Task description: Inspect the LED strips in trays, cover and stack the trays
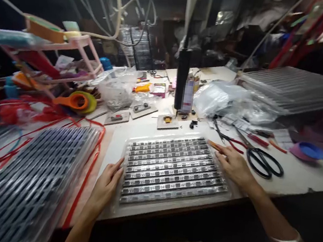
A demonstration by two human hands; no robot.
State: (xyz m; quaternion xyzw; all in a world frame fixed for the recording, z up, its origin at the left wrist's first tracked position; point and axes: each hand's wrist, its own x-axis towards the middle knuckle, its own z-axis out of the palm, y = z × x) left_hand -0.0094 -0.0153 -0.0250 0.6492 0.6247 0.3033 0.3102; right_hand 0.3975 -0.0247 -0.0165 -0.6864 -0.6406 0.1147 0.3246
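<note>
The left hand [105,187] lies open, fingers stretched along the left edge of a clear plastic tray of dark component strips [173,170]. The right hand [233,166], also open and flat, presses the tray's right edge. The tray sits on the white workbench [297,174], black-handled scissors [263,162] just right of it.

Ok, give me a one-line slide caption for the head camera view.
Both hands, left hand and right hand, rest at opposite edges of a clear tray of component strips beside scissors.
</note>
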